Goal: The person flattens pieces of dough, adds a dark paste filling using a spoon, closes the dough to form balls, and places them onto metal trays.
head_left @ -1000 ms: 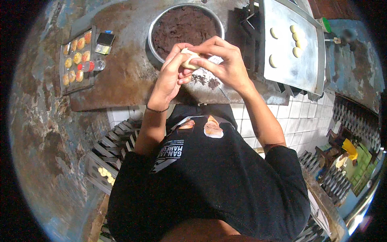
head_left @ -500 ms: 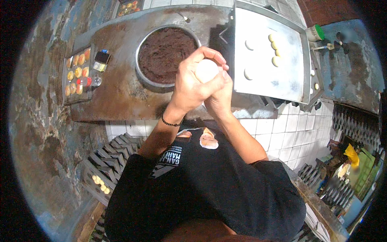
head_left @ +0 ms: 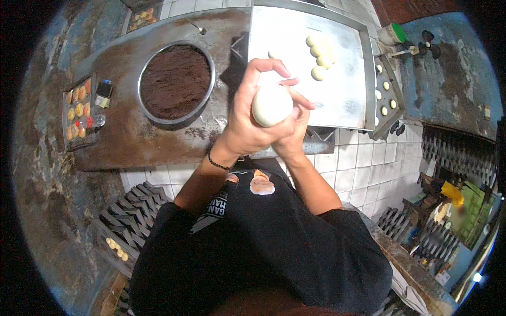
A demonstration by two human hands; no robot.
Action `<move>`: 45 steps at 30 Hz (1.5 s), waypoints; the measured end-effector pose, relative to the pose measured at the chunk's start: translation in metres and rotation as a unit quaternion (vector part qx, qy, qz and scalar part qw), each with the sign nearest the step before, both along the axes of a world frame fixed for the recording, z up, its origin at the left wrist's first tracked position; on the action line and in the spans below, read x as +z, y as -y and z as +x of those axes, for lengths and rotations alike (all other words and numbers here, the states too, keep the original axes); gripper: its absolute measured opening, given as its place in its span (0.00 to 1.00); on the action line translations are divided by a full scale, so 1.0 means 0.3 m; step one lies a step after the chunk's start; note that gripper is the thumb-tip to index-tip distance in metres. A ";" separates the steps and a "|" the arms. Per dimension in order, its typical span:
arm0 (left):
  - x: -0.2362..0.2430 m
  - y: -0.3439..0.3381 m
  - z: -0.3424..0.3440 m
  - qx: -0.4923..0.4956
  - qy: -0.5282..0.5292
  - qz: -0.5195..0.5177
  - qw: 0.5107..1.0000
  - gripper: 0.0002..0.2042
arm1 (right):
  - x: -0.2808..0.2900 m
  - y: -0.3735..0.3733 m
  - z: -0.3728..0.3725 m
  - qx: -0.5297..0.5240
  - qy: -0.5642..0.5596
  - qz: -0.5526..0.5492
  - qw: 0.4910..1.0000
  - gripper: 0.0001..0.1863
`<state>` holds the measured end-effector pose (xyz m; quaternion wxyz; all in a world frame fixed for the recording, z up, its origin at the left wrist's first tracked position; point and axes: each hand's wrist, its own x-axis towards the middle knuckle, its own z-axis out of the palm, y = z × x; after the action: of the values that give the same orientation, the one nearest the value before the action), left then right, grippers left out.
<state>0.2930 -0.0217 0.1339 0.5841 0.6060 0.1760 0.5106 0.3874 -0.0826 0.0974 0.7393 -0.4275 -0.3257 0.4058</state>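
A smooth, pale dough ball (head_left: 272, 106) bulges up between my two cupped hands, held above the near left part of a large floured metal tray. My left hand (head_left: 243, 120) is curled around its left side and underside, the thumb passing below it and the index finger arched over the top. Behind and to the right, my right hand (head_left: 293, 131) presses against the left one and the dough, its fingers partly hidden. Several dough balls (head_left: 318, 73) lie clustered on the tray (head_left: 342, 100). Left of my hands, a round metal bowl (head_left: 206, 97) holds a dark brown crumbly filling (head_left: 176, 81).
At the left end of the worn metal table (head_left: 118, 142) are a tray of buns (head_left: 79, 110), a clear bottle with a red cap (head_left: 90, 122) and a dark small box (head_left: 104, 89). Right of the big tray stand a green-lidded tub (head_left: 392, 34) and another tray with dough balls (head_left: 389, 100).
My hands have shifted right, from beside the bowl to over the tray's near left part. The fingers have loosened somewhat, and more of the dough ball shows. The view has turned rightward.
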 end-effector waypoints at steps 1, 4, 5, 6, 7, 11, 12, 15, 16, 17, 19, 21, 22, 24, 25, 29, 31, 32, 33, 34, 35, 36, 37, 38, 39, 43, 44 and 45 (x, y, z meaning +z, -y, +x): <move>-0.024 -0.015 -0.001 0.027 -0.048 0.055 0.997 0.33 | 0.023 -0.008 0.072 0.138 0.093 -0.054 0.985 0.13; -0.132 -0.040 0.031 0.066 -0.049 -0.046 0.996 0.32 | 0.137 -0.043 0.309 0.361 0.409 -0.148 0.825 0.11; -0.163 -0.081 0.060 0.091 -0.052 -0.038 0.994 0.31 | 0.134 -0.054 0.343 0.294 0.392 -0.205 0.847 0.12; -0.210 -0.121 0.082 0.147 -0.139 0.077 0.976 0.31 | 0.138 -0.082 0.358 0.244 0.364 -0.166 0.883 0.14; -0.225 -0.141 0.112 0.128 -0.171 0.070 0.974 0.31 | 0.137 -0.114 0.371 0.194 0.333 -0.128 0.914 0.17; -0.286 -0.252 0.195 0.091 -0.210 0.077 0.970 0.29 | 0.091 -0.267 0.425 0.232 0.447 -0.087 0.859 0.25; -0.282 -0.281 0.198 0.087 -0.249 0.056 0.963 0.29 | 0.051 -0.311 0.443 0.228 0.421 -0.087 0.874 0.27; -0.248 -0.353 0.195 0.121 -0.266 0.055 0.955 0.33 | -0.030 -0.477 0.502 0.271 0.351 -0.080 0.893 0.22; -0.261 -0.373 0.174 0.170 -0.300 0.095 0.934 0.37 | -0.051 -0.540 0.511 0.232 0.394 -0.064 0.887 0.20; -0.268 -0.395 0.147 0.217 -0.332 0.136 0.908 0.41 | -0.097 -0.617 0.538 0.194 0.437 -0.066 0.876 0.21; -0.270 -0.397 0.111 0.211 -0.370 0.110 0.898 0.47 | -0.216 -0.760 0.611 0.110 0.492 -0.087 0.859 0.23; -0.329 -0.358 0.065 0.237 -0.388 0.104 0.885 0.48 | -0.355 -0.888 0.651 0.118 0.560 -0.120 0.812 0.23; -0.364 -0.319 0.040 0.236 -0.396 0.087 0.883 0.49 | -0.375 -0.910 0.634 0.176 0.625 -0.134 0.749 0.28; -0.415 -0.235 0.010 0.226 -0.407 0.059 0.883 0.50 | -0.427 -0.926 0.600 0.118 0.764 -0.034 0.634 0.35; -0.430 -0.203 0.002 0.187 -0.402 -0.008 0.896 0.50 | -0.459 -0.937 0.585 0.086 0.820 0.017 0.565 0.38; -0.511 -0.122 0.044 0.169 -0.307 -0.112 0.930 0.48 | -0.561 -0.942 0.571 0.103 0.840 0.041 0.531 0.47; -0.530 -0.110 0.060 0.177 -0.290 -0.112 0.934 0.47 | -0.586 -0.951 0.575 0.130 0.800 0.023 0.586 0.46; -0.519 -0.114 0.058 0.181 -0.296 -0.111 0.931 0.46 | -0.563 -0.958 0.564 0.140 0.778 0.017 0.612 0.46; -0.511 -0.112 0.057 0.185 -0.302 -0.111 0.929 0.46 | -0.525 -0.979 0.578 0.255 0.645 -0.092 0.714 0.44; -0.501 -0.105 0.052 0.182 -0.306 -0.120 0.927 0.45 | -0.421 -1.019 0.584 0.359 0.479 -0.189 0.778 0.43; -0.489 -0.100 0.053 0.175 -0.309 -0.125 0.927 0.45 | -0.351 -1.052 0.617 0.441 0.289 -0.278 0.803 0.41; -0.477 -0.110 0.060 0.162 -0.310 -0.127 0.928 0.45 | -0.392 -1.104 0.694 0.429 0.241 -0.208 0.845 0.39; -0.473 -0.118 0.060 0.165 -0.310 -0.116 0.929 0.45 | -0.428 -1.108 0.690 0.373 0.393 -0.161 0.825 0.39; -0.475 -0.117 0.063 0.169 -0.313 -0.107 0.929 0.45 | -0.457 -1.101 0.662 0.306 0.532 -0.112 0.782 0.39; -0.475 -0.118 0.066 0.172 -0.315 -0.098 0.928 0.45 | -0.483 -1.102 0.635 0.231 0.656 -0.062 0.716 0.39; -0.472 -0.139 0.088 0.161 -0.305 -0.114 0.932 0.44 | -0.624 -1.049 0.610 0.178 0.733 -0.074 0.652 0.40; -0.473 -0.139 0.078 0.167 -0.312 -0.119 0.928 0.44 | -0.552 -1.045 0.592 0.252 0.582 -0.148 0.759 0.41; -0.474 -0.116 0.064 0.163 -0.318 -0.126 0.925 0.44 | -0.451 -1.016 0.587 0.312 0.403 -0.225 0.831 0.42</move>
<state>0.3121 0.0132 -0.0082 0.4777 0.6206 0.5120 0.3529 0.5635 0.2221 -0.0378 0.2601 -0.5834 -0.6106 0.4681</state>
